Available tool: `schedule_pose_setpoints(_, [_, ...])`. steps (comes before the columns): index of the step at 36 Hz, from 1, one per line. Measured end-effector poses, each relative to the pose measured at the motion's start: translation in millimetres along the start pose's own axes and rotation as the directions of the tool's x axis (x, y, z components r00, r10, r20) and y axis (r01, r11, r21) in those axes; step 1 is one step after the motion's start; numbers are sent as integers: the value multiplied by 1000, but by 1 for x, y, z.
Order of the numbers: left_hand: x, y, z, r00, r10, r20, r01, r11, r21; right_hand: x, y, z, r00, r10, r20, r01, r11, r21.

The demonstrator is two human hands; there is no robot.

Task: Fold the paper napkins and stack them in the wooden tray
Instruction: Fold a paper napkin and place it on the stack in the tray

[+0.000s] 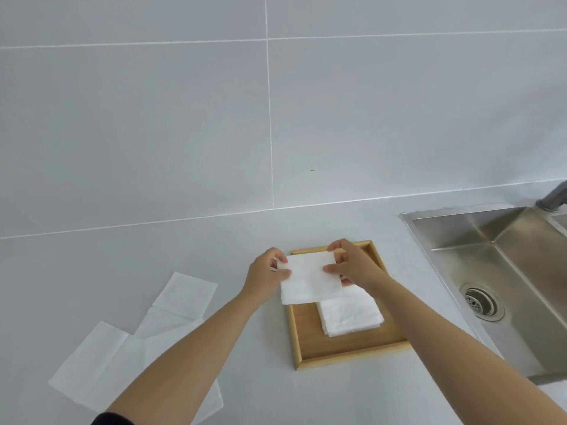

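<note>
Together we hold one folded white paper napkin point(310, 277) over the far half of the square light wooden tray point(346, 352), which sits on the pale grey countertop point(214, 240). Our left hand point(265, 276) pinches the napkin's left edge between thumb and fingers; our right hand point(352, 263) pinches its right edge the same way, with the thumb on top. Whether the napkin's lower edge touches the tray or hangs just above it, we cannot tell.

Beneath it, a small stack of folded white napkins point(349, 314) lies inside the tray, its far part hidden by the held napkin and our right wrist. The tray's far left corner is covered as well.

To the left, two unfolded white paper napkins point(122, 354) lie flat on the counter, overlapping; our left forearm crosses the nearer one, so its full outline is hard to trace. On the right, a stainless steel sink point(491, 259) is cut off by the frame, and only the grey base of a tap point(553, 197) shows.
</note>
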State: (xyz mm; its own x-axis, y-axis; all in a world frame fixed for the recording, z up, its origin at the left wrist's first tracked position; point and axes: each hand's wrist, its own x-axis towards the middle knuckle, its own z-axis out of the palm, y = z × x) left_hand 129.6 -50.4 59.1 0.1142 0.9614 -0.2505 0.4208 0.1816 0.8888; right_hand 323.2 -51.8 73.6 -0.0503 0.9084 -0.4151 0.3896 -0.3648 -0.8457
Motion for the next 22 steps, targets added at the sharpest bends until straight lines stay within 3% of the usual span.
schedule_pose_setpoints(12, [-1, -4, 98, 988, -46, 151, 10, 973, 232, 0, 74, -58, 995, 73, -62, -88, 951, -295])
schedule_pose_setpoints(17, [-3, -10, 96, 987, -84, 135, 38, 948, 316, 2, 80, -46, 996, 54, -75, -77, 934, -349])
schedule_pose_setpoints(19, [-14, -13, 80, 994, -98, 52, 78, 949, 306, 5, 68, -29, 1000, 10, -9, -13, 913, -409])
schedule_pose_setpoints(22, [-13, -20, 78, 994, -100, 47, 78, 937, 342, 7, 68, -23, 1000, 4, 6, -1, 882, -471])
